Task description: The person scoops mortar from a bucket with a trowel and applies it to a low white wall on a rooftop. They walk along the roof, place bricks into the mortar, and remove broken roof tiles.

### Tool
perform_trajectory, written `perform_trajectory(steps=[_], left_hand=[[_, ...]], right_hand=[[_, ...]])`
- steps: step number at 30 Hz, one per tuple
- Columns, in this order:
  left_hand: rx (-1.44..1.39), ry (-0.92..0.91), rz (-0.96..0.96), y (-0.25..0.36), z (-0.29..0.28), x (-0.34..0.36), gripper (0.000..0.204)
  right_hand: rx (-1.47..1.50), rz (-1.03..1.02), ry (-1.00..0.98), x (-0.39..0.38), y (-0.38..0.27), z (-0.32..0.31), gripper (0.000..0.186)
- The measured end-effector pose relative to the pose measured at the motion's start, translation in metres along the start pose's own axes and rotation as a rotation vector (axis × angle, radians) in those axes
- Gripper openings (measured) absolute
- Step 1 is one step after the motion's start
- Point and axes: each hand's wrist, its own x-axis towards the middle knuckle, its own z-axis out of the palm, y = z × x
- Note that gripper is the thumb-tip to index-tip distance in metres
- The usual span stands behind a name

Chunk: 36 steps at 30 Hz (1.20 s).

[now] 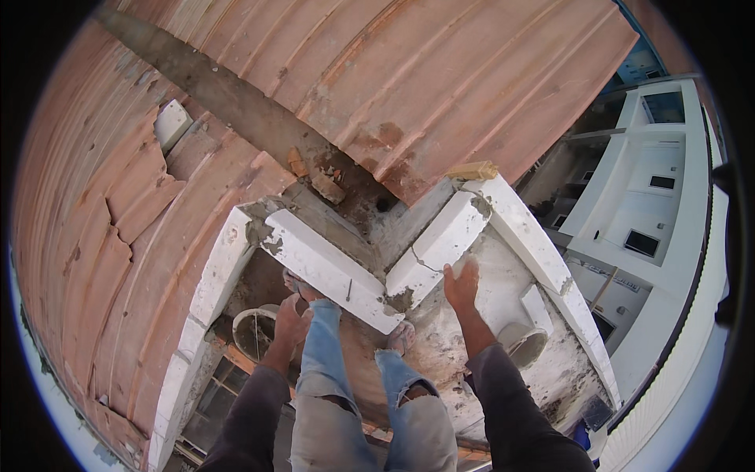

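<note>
The right hand (pixel 462 285) is seen stretched forward from a dark grey sleeve, palm down, its fingers spread and laid against the near end of a long white rectangular masonry block (pixel 440 245); nothing is clasped in it. That block is set on a mortar-smeared ledge, angled so that its near end meets a second long white block (pixel 326 267), the two forming a V that points towards the person. A dark nail (pixel 348 290) is seen standing on the second block. The left hand (pixel 289 321) is held lower, arm bent, fingers curled loosely beside the knee of torn blue jeans (pixel 322 346), just below the second block; whether anything is gripped there cannot be told. A round grey bucket (pixel 252 330) lies just left of that hand. Beyond the blocks, a ribbed red clay-block wall (pixel 440 79) is seen.
</note>
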Motion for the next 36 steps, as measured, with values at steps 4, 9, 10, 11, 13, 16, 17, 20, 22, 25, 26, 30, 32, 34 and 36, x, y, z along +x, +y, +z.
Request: perform_trajectory(steps=[4,9,10,11,13,16,17,20,22,25,26,30,32,34,36], left_hand=[[0.117,-0.363,-0.084,0.007,-0.024,-0.041,0.067],[0.518,-0.603,0.396,0.038,-0.096,-0.173,0.086],[0.418,-0.686,0.455,0.049,-0.111,-0.195,0.096],[0.524,-0.787,0.411,0.064,-0.123,-0.216,0.092],[0.653,-0.780,0.397,0.089,-0.145,-0.243,0.087],[0.641,-0.489,0.416,0.116,-0.178,-0.253,0.083],[0.585,-0.422,0.330,0.123,-0.185,-0.250,0.081],[0.667,-0.422,0.121,0.132,-0.200,-0.221,0.103],[0.518,-0.325,-0.075,0.131,-0.194,-0.192,0.112],[0.294,-0.180,-0.350,0.136,-0.192,-0.154,0.126],[0.209,-0.226,-0.418,0.139,-0.196,-0.142,0.132],[0.110,-0.261,-0.550,0.149,-0.201,-0.099,0.129],[0.231,-0.200,-0.674,0.144,-0.193,-0.086,0.116],[0.186,-0.117,-0.573,0.125,-0.182,-0.066,0.127],[0.166,-0.023,-0.562,0.105,-0.174,-0.055,0.126]], right_hand=[[-0.200,0.365,0.480,0.146,-0.023,0.064,0.082],[-0.258,0.488,0.437,0.178,-0.040,0.100,0.088],[-0.316,0.514,0.461,0.177,-0.041,0.102,0.089],[-0.325,0.531,0.451,0.177,-0.041,0.103,0.088],[-0.281,0.521,0.428,0.177,-0.041,0.102,0.087],[-0.258,0.508,0.431,0.179,-0.040,0.098,0.087],[-0.264,0.519,0.413,0.179,-0.039,0.097,0.088],[-0.283,0.527,0.386,0.179,-0.041,0.095,0.088],[-0.258,0.511,0.400,0.178,-0.042,0.094,0.088],[-0.236,0.521,0.385,0.177,-0.043,0.092,0.089],[-0.244,0.512,0.401,0.177,-0.044,0.091,0.089],[-0.258,0.542,0.384,0.179,-0.047,0.087,0.089],[-0.249,0.563,0.347,0.179,-0.048,0.087,0.089],[-0.255,0.550,0.366,0.178,-0.048,0.088,0.089],[-0.255,0.550,0.358,0.177,-0.048,0.088,0.088]])
